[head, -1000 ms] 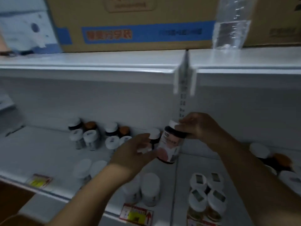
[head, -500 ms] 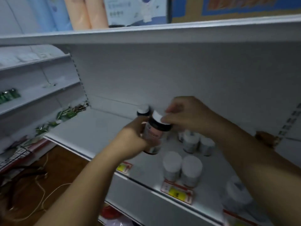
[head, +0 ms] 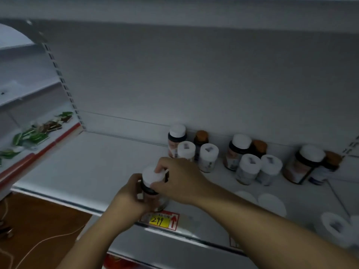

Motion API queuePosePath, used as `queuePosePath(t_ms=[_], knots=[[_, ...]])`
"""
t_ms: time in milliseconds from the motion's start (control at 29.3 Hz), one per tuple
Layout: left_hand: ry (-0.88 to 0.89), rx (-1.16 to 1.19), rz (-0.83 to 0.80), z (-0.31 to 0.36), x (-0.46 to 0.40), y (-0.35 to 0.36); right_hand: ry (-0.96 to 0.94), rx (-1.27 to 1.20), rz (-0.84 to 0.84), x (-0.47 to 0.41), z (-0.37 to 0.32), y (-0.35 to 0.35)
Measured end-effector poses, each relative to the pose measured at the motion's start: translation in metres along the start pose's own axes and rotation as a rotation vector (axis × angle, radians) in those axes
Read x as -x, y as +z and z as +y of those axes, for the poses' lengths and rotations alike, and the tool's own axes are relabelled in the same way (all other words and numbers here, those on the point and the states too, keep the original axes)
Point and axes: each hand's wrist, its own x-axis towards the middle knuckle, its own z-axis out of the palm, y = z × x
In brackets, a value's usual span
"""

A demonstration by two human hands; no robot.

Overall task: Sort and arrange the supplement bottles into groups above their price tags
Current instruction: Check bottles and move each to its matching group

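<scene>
A dark supplement bottle (head: 153,188) with a white cap stands at the front edge of the white shelf (head: 93,167), right above a red and yellow price tag (head: 161,220) reading 299. My left hand (head: 129,200) wraps its body from the left. My right hand (head: 179,179) grips its cap from the right. Behind them, near the back wall, stand several more bottles: a white-capped dark bottle (head: 176,138), small white-capped ones (head: 207,158), and orange-capped ones (head: 201,137).
More white-capped bottles (head: 248,167) and a large dark bottle (head: 303,164) stand to the right. Blurred white caps (head: 272,203) sit at the front right. A neighbouring shelf at the left holds green packets (head: 37,133). Wooden floor with a white cord (head: 44,239) lies below.
The view has swung left and down along the shelf. Both hands have lowered the bottle from mid-air onto the shelf's front edge above the 299 tag.
</scene>
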Motion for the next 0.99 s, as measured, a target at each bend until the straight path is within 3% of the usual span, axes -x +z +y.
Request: queuePosePath(t_ms=[171,239,307,375,512,614,717,785,887,989], knots=[[-0.026,0.085,0.028,-0.010,-0.004,0.005,0.030,-0.082,-0.074,-0.005,0.014,-0.003],[-0.016,0.078,0.029,-0.006,-0.002,0.005,0.090,-0.140,0.019,-0.018,0.026,-0.023],[-0.016,0.088,0.026,0.002,0.002,0.003,0.188,0.019,0.222,-0.032,0.047,-0.052],[-0.028,0.080,0.004,0.012,0.010,-0.001,0.301,0.319,0.247,-0.038,0.069,-0.074],[0.122,0.173,0.265,0.038,0.036,-0.024,0.405,0.350,0.087,-0.031,0.093,-0.070],[0.253,0.259,0.376,0.065,0.048,-0.032,0.390,0.409,0.091,-0.027,0.095,-0.064],[0.300,0.349,0.267,0.089,0.043,-0.017,0.389,0.288,0.196,-0.018,0.091,-0.084],[0.287,0.362,0.164,0.101,0.029,0.002,0.393,-0.020,0.267,-0.001,0.085,-0.105],[0.250,0.345,-0.006,0.123,0.003,0.036,0.373,-0.438,0.185,0.038,0.076,-0.135],[0.260,0.296,-0.262,0.154,-0.010,0.074,0.338,-0.587,0.196,0.079,0.076,-0.160]])
